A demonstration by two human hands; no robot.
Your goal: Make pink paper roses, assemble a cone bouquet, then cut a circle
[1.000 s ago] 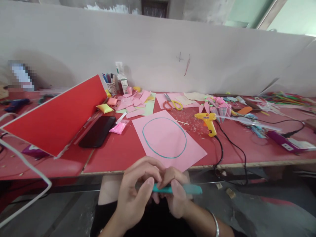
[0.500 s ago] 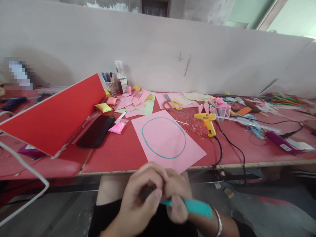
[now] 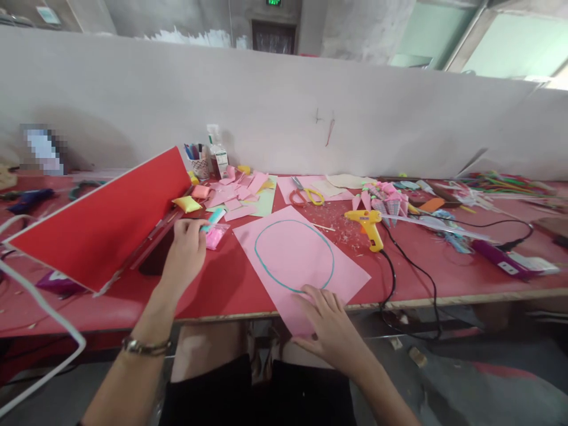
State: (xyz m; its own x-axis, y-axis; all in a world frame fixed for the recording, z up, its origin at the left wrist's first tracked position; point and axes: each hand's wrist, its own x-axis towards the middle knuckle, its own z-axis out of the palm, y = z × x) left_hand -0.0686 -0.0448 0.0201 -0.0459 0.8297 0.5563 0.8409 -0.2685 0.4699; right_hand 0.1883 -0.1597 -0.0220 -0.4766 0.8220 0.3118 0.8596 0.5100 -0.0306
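My left hand (image 3: 189, 244) is closed on a teal marker (image 3: 215, 218), low over the left side of the table. It partly covers a black phone (image 3: 153, 260), and a small packet of bright pink material (image 3: 215, 237) lies just under the marker. My right hand (image 3: 326, 322) rests with fingers stretched and apart on the lower part of a pink paper sheet (image 3: 348, 275). A large teal circle (image 3: 333, 260) is drawn on that sheet, whose near corner juts past the table edge.
Scissors (image 3: 306, 192), pink paper scraps (image 3: 237, 192) and a pen cup (image 3: 200, 167) stand or lie behind the sheet. A yellow glue gun (image 3: 370, 228) with a black cord lies at right. A red board (image 3: 110, 219) leans at left. Small debris dots the red tabletop (image 3: 213, 290).
My hands, together over my lap around the teal marker, have parted. The left has carried the marker forward and left; the right has let go of it and come down on the pink sheet.
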